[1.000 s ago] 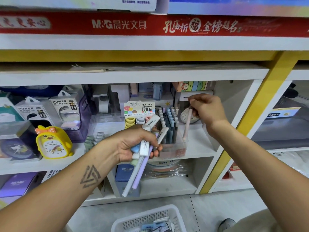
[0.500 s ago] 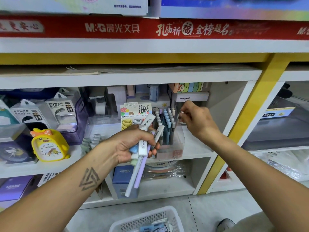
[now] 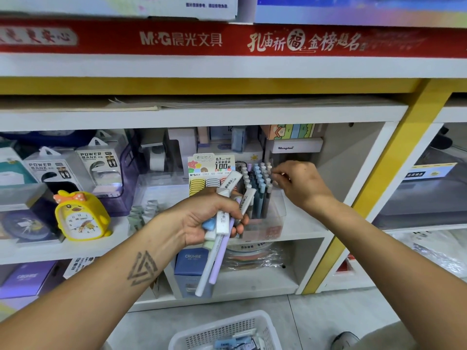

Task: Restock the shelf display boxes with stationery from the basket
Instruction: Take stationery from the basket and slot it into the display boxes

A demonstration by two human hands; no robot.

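Observation:
My left hand grips a bundle of pens in white, lilac and pale green, held slanting in front of the middle shelf. Behind it a clear display box holds several upright blue and grey pens. My right hand reaches in from the right, its thumb and fingertips pinched together at the cap of a pen on the box's right side. The pen's body is hidden among the others. The white basket sits on the floor below, with stationery in it.
A lead refill display stands left of the pen box. A yellow duck clock and power bank boxes fill the shelf to the left. A yellow post bounds the bay on the right. A shoe shows beside the basket.
My right hand held a pale pink pen upright above the box, then lowered it in among the other pens. My left hand kept its bundle nearly still.

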